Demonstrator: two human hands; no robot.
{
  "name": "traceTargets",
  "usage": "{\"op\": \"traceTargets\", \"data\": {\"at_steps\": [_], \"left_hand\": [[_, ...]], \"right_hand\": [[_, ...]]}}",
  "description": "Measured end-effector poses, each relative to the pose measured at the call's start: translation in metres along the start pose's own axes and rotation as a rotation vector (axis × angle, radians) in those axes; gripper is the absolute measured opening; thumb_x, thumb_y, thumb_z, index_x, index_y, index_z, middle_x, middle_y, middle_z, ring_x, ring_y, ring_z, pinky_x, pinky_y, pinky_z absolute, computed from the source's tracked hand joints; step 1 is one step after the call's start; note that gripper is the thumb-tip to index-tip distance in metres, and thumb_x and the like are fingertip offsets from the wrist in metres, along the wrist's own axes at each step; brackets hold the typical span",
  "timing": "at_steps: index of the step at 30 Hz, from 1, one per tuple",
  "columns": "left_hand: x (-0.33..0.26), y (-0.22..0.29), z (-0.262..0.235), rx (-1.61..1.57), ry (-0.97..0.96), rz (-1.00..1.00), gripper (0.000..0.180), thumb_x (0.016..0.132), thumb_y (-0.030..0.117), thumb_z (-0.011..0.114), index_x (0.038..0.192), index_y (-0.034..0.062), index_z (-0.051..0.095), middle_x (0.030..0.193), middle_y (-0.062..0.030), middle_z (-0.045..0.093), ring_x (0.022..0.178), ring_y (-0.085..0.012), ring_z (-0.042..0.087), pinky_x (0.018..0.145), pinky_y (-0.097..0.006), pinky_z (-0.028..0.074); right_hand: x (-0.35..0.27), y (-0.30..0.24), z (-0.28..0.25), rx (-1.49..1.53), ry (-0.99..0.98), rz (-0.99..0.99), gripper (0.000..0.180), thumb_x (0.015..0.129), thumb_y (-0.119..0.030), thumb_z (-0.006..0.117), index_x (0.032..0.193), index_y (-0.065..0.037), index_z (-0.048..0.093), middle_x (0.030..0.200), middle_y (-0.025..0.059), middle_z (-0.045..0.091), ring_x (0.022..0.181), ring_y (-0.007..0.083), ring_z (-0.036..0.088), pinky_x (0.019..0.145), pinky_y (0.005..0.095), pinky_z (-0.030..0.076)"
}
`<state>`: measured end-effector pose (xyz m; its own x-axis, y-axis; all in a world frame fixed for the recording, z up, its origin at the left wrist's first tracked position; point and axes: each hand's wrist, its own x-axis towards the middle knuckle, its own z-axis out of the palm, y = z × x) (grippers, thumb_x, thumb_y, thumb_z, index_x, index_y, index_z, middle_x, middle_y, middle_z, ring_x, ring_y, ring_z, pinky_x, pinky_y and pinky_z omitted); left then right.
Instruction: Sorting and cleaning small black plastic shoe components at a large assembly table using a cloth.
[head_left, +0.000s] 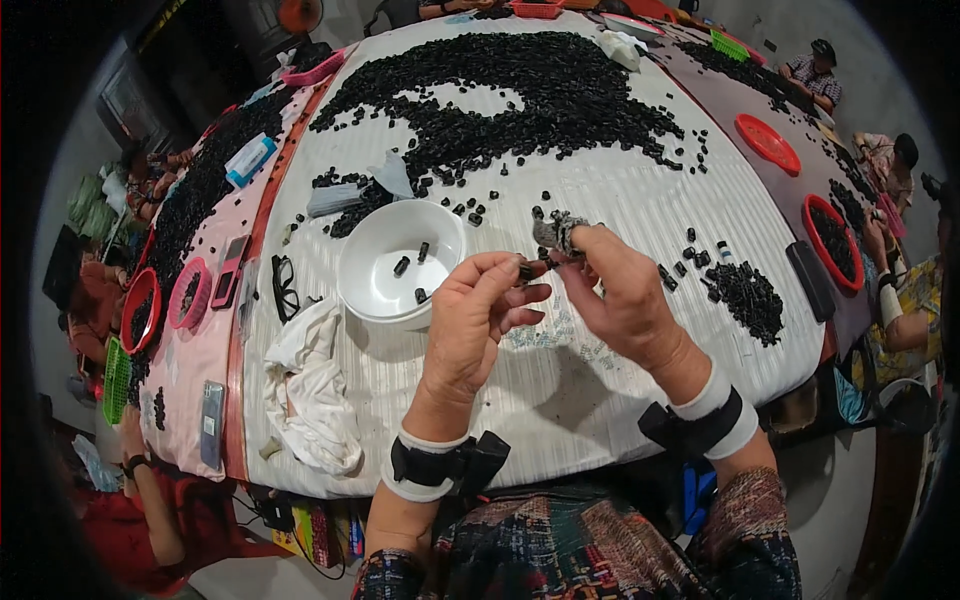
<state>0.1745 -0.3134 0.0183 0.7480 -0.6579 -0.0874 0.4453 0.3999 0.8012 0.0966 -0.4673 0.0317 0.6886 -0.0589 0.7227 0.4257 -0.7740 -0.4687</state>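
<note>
My left hand (pixel 478 318) and my right hand (pixel 618 290) meet above the white striped table (pixel 600 200), just right of a white bowl (pixel 398 262). Between their fingertips they pinch a small black plastic part (pixel 530 268). The index finger of my right hand wears a grey fabric cot (pixel 556 232). The bowl holds three small black parts. A large heap of the same black parts (pixel 520 100) covers the far half of the table. A smaller pile (pixel 748 296) lies to the right of my right hand.
A crumpled white cloth (pixel 312 390) and black glasses (pixel 284 286) lie left of the bowl. Phones (pixel 230 270) rest on the pink table at left, beside red baskets (pixel 140 308) of parts. Red trays (pixel 832 240) and other people sit along the right table.
</note>
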Motion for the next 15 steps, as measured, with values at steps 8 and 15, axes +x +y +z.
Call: {"op": "traceTargets", "data": {"at_steps": [8, 15], "left_hand": [[0.02, -0.004, -0.003, -0.009, 0.028, -0.011, 0.028, 0.094, 0.019, 0.058, 0.114, -0.001, 0.059, 0.092, -0.0113, 0.066, 0.074, -0.0138, 0.065, 0.061, -0.025, 0.056], [0.033, -0.011, -0.004, -0.028, 0.04, -0.023, 0.028, 0.092, 0.01, 0.058, 0.117, -0.0032, 0.057, 0.092, -0.0103, 0.064, 0.073, -0.0109, 0.061, 0.059, -0.024, 0.056]], "right_hand": [[-0.037, 0.054, 0.018, -0.201, -0.37, 0.036, 0.027, 0.071, 0.004, 0.057, 0.096, -0.007, 0.058, 0.084, 0.008, 0.059, 0.08, 0.0289, 0.057, 0.073, 0.0366, 0.049], [-0.044, 0.063, 0.03, -0.383, -0.473, -0.114, 0.016, 0.072, -0.007, 0.057, 0.088, -0.01, 0.058, 0.079, 0.0052, 0.057, 0.074, 0.0234, 0.057, 0.07, 0.0336, 0.05]]}}
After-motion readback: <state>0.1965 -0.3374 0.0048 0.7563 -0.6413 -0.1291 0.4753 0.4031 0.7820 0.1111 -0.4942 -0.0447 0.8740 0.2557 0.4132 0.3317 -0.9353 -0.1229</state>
